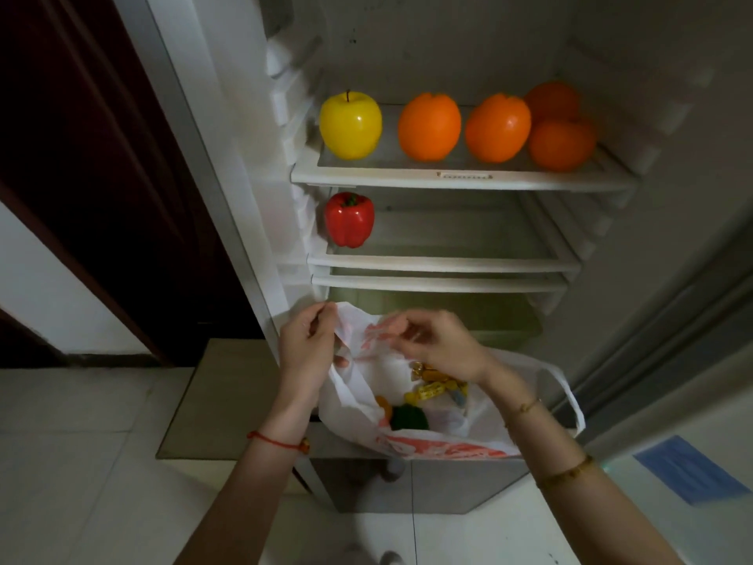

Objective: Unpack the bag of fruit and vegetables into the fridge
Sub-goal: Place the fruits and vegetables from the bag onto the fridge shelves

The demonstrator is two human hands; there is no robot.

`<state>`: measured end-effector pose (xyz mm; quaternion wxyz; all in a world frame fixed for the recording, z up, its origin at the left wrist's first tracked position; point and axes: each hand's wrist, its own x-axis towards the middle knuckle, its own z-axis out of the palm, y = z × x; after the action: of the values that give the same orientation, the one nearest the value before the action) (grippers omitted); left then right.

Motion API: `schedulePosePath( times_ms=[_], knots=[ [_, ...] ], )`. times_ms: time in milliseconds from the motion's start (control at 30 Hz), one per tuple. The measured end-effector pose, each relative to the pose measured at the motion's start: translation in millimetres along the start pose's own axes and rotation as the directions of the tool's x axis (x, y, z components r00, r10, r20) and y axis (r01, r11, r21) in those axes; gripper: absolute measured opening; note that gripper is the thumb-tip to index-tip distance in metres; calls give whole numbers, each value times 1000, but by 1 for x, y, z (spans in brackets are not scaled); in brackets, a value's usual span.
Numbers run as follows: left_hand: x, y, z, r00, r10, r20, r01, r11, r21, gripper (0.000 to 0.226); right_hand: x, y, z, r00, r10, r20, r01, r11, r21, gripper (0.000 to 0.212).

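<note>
A white plastic bag (pixel 448 426) with red print hangs open in front of the open fridge's lower part. My left hand (pixel 307 344) grips the bag's left rim. My right hand (pixel 438 344) pinches the rim at the top middle. Inside the bag lie a green vegetable (pixel 409 418), an orange piece (pixel 384 406) and yellow wrapped items (pixel 434 387). On the top shelf (pixel 407 177) stand a yellow apple (pixel 350 124) and several oranges (pixel 430 126). A red bell pepper (pixel 349 220) stands at the left of the second shelf (pixel 448 261).
The fridge door (pixel 692 279) stands open at the right. A dark wooden door (pixel 102 157) is at the left. Below the shelves is a drawer space (pixel 468 316). A mat (pixel 220 401) lies on the pale tiled floor, and a blue patch (pixel 692 471) shows at the lower right.
</note>
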<state>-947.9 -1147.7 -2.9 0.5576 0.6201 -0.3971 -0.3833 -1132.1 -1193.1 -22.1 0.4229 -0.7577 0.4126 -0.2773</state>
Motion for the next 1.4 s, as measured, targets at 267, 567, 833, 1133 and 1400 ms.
schedulePosePath(
  times_ms=[267,567,833,1133,1400],
  knots=[
    [-13,-6,6,998,-53,25,53,999,13,22,-12,111,44,804,561,196,-361,724,-588,53],
    [-19,-6,6,998,-64,20,64,998,21,25,-28,158,88,791,597,135,-409,679,-609,52],
    [-17,-8,6,997,-68,20,68,997,29,22,-29,153,85,782,606,149,-436,701,-564,81],
    [0,-9,4,999,-51,-10,51,998,20,24,-21,63,9,834,502,230,-549,712,437,36],
    [6,-7,9,1000,-8,13,8,1000,4,21,-17,18,-16,885,391,253,-418,425,803,102]
  ],
)
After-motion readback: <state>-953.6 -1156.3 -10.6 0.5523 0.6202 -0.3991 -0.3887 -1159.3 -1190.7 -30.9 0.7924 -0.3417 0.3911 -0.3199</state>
